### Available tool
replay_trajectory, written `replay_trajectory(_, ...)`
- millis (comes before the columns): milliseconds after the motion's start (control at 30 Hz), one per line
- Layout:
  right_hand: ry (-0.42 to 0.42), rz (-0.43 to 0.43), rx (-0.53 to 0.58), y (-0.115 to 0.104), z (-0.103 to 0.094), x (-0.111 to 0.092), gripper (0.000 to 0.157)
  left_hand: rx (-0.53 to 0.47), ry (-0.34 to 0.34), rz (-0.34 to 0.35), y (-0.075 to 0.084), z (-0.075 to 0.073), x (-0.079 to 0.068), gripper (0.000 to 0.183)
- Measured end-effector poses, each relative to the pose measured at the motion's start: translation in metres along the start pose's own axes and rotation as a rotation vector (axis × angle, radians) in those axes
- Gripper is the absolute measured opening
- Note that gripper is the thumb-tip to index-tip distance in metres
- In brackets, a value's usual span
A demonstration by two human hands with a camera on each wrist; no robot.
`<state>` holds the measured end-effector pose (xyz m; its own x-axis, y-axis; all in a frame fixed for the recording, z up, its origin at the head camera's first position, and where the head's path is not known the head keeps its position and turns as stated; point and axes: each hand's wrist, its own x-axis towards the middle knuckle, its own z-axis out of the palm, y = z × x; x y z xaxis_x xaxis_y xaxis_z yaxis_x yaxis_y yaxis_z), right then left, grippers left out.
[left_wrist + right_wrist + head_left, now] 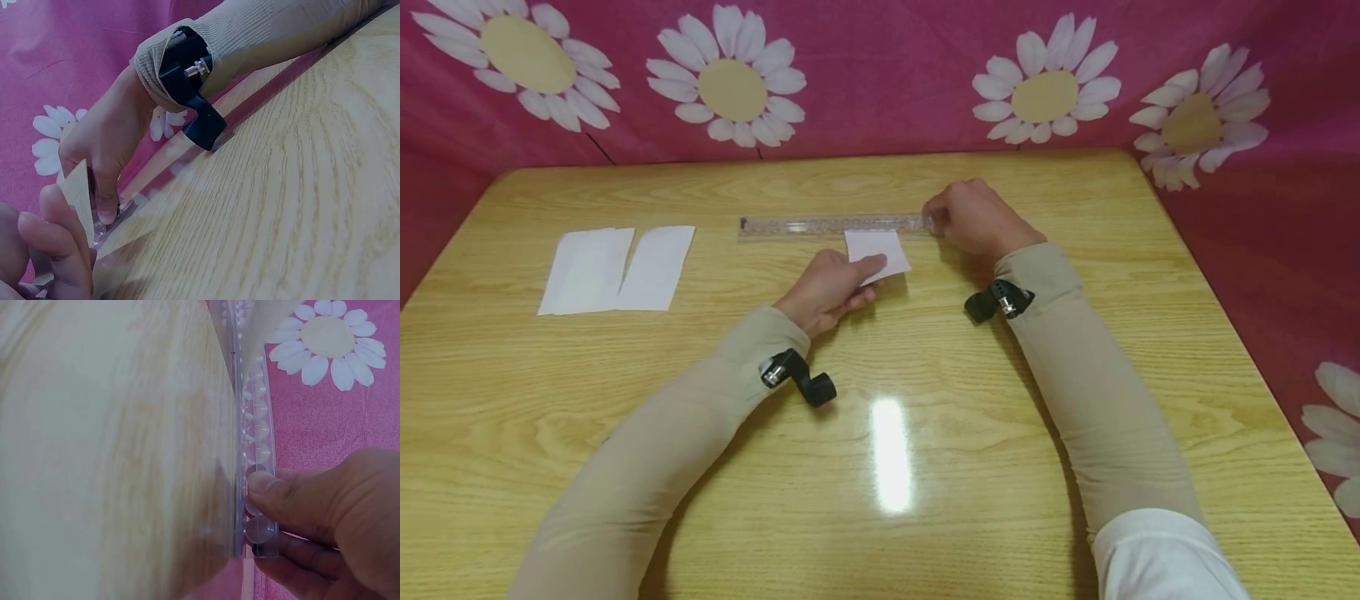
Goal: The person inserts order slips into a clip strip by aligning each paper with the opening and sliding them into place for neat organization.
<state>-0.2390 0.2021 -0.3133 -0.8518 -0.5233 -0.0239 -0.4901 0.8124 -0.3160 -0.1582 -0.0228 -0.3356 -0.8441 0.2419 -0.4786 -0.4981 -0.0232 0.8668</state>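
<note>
A long clear plastic ruler (790,225) lies across the far part of the table. Its right end is pinched between the thumb and fingers of my right hand (973,215). Up close in the right wrist view, round clear shapes run along the ruler (260,531), and the thumb presses on its face. My left hand (826,287) holds a small white piece of paper (871,243), thumb on top and fingers beneath. The paper's far edge meets the ruler's near side in the head view. In the left wrist view the paper (77,190) stands tilted behind curled fingers (50,237).
White paper sheets (587,271) lie at the left of the wooden table (820,500), with another white sheet (658,267) beside them. A pink curtain (880,75) with daisies hangs behind the far edge and along the right side. Each wrist carries a black camera mount.
</note>
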Motion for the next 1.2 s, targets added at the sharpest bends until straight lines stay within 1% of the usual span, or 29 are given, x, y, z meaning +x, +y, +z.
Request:
replay_trajectory(233, -0.006, 0.010, 0.005, 0.0005, 0.0003, -0.0002, 0.029, 0.003, 0.000, 0.014, 0.0003, 0.0019, -0.0011, 0.031)
replay_trajectory(500, -0.005, 0.019, 0.016, 0.0003, 0.0002, -0.0004, 0.028, 0.038, 0.020, -0.002, 0.0010, 0.0013, -0.0024, 0.025)
replay_trajectory(600, -0.007, 0.021, 0.017, 0.0003, 0.0003, -0.0003, 0.028, 0.026, 0.021, 0.000, 0.0007, 0.0011, -0.0019, 0.025)
replay_trajectory(800, -0.014, 0.016, 0.011, -0.0001, 0.0000, 0.0001, 0.029, 0.041, 0.012, 0.043, -0.0010, 0.0019, 0.0000, 0.032)
replay_trajectory(967, -0.006, 0.010, 0.006, 0.0004, 0.0001, -0.0001, 0.028, 0.082, 0.009, 0.074, -0.0016, 0.0036, 0.0012, 0.029)
replay_trajectory(1200, -0.002, 0.012, 0.003, -0.0003, 0.0000, 0.0000, 0.029, 0.101, 0.004, 0.078, -0.0005, 0.0035, 0.0014, 0.032)
